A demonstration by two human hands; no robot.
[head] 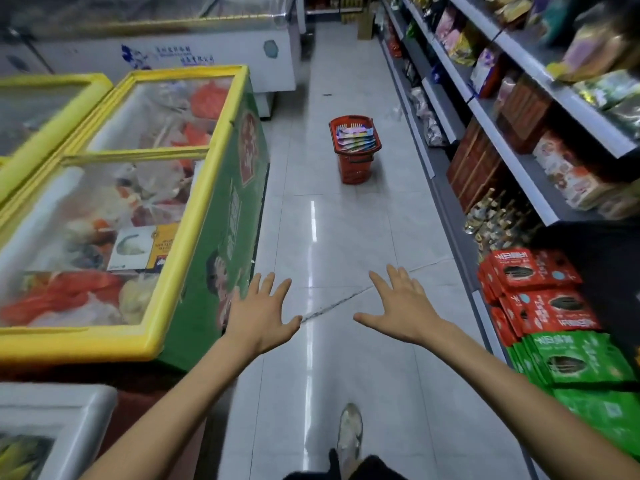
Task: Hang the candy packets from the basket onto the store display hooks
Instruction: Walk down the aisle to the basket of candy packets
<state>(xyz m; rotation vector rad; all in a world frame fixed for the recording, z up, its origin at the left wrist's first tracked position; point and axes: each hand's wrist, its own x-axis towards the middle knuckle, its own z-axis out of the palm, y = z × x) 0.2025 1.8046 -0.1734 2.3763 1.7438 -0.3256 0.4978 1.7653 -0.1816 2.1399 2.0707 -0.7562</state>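
You have one view, from your head: it faces forward and down along the aisle [346, 237], left hand [259, 317] and right hand [403, 306] near, basket [353, 169] well ahead.

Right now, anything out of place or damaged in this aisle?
A dark diagonal crack or scuff crosses the near floor tiles, and the red basket of candy packets stands mid-aisle. Nothing looks spilled.

Grey tile floor [346, 220] carries red basket [355, 169] (candy packets [356, 138] inside), freezer [239, 188] left, shelving [485, 109] right.
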